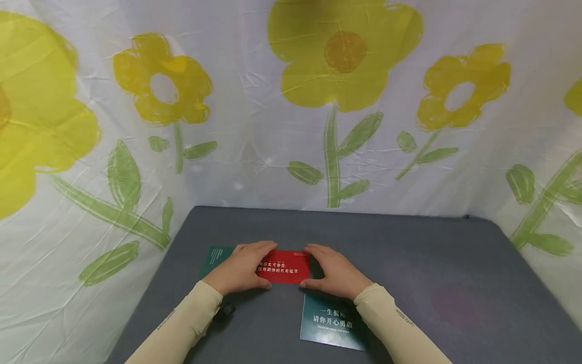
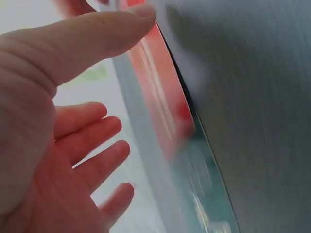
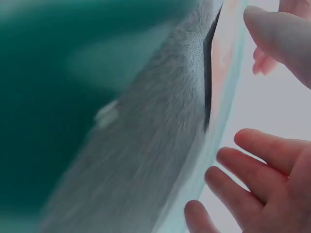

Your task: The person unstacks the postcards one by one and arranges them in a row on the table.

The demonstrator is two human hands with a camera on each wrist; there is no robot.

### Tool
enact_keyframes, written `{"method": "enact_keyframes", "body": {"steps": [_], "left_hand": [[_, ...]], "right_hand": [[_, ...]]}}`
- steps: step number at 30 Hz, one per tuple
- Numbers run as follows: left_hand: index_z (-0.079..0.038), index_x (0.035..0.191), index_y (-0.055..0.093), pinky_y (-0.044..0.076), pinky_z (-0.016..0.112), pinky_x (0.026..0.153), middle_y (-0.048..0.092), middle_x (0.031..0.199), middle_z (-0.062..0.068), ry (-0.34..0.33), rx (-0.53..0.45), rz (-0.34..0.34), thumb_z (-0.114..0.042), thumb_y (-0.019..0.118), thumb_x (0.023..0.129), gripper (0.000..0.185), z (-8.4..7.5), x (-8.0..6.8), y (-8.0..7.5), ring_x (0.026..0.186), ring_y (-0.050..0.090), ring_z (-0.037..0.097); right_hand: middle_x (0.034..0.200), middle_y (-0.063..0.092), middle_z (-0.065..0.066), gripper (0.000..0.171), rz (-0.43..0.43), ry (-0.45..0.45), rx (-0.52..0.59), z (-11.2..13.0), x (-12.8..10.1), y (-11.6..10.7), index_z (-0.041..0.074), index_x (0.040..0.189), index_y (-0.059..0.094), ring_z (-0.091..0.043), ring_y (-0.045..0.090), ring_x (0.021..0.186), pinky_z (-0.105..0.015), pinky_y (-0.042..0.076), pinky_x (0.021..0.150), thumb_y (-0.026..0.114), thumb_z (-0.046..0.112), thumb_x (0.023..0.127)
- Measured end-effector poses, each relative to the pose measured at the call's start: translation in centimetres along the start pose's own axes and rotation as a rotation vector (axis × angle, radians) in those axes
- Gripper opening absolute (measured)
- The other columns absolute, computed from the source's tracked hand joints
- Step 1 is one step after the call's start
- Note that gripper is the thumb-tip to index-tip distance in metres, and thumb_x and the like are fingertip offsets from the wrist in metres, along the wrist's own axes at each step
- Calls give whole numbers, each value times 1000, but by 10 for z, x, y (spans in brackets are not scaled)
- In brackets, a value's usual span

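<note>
A red card (image 1: 285, 266) printed with white characters lies near the middle of the grey table (image 1: 409, 263), a little toward its near edge, and both hands are on it. The left hand (image 1: 243, 268) cups its left end, thumb at the near edge and fingers curved over the far edge; the left wrist view shows the thumb tip (image 2: 141, 14) touching the card's edge (image 2: 160, 97) while the other fingers (image 2: 92, 141) stay spread and loose. The right hand (image 1: 334, 273) mirrors this at the card's right end, thumb at the near corner and fingers arched over the far side; in the right wrist view its fingers (image 3: 257, 160) are relaxed and apart beside the card's pale edge (image 3: 221, 82). So each hand grips lightly, at a middling spread.

A dark green card (image 1: 218, 255) peeks out from under the left hand, toward the table's left edge. A second green card (image 1: 329, 323) with white lettering lies closer to the near edge, partly under the right forearm. Both forearms wear cream sleeves (image 1: 191, 318). Behind the table's far edge hangs a white cloth (image 1: 254, 126) painted with yellow flowers.
</note>
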State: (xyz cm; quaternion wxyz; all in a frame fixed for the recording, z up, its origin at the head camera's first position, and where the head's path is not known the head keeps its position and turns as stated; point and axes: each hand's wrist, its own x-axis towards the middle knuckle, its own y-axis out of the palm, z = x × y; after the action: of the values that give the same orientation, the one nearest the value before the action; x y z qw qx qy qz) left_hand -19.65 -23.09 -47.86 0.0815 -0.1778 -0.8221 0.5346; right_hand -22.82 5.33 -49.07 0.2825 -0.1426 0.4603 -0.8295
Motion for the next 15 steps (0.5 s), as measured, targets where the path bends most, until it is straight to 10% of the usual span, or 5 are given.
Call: {"method": "enact_keyframes", "body": {"steps": [8, 15], "left_hand": [[-18, 164, 46, 35, 61, 129, 52, 166, 0, 199, 24, 109, -48, 91, 83, 97, -84, -14, 28, 155, 46, 25], [-24, 162, 50, 41, 54, 126, 53, 163, -6, 222, 81, 211, -53, 93, 77, 99, -115, -22, 44, 151, 50, 20]], "right_hand": [[164, 53, -11, 94, -11, 60, -35, -12, -67, -15, 11, 159, 53, -37, 52, 150, -70, 41, 121, 86, 60, 86], [160, 57, -9, 95, 4, 32, -71, -11, -115, -12, 12, 156, 56, -33, 57, 145, -66, 47, 117, 86, 65, 83]]}}
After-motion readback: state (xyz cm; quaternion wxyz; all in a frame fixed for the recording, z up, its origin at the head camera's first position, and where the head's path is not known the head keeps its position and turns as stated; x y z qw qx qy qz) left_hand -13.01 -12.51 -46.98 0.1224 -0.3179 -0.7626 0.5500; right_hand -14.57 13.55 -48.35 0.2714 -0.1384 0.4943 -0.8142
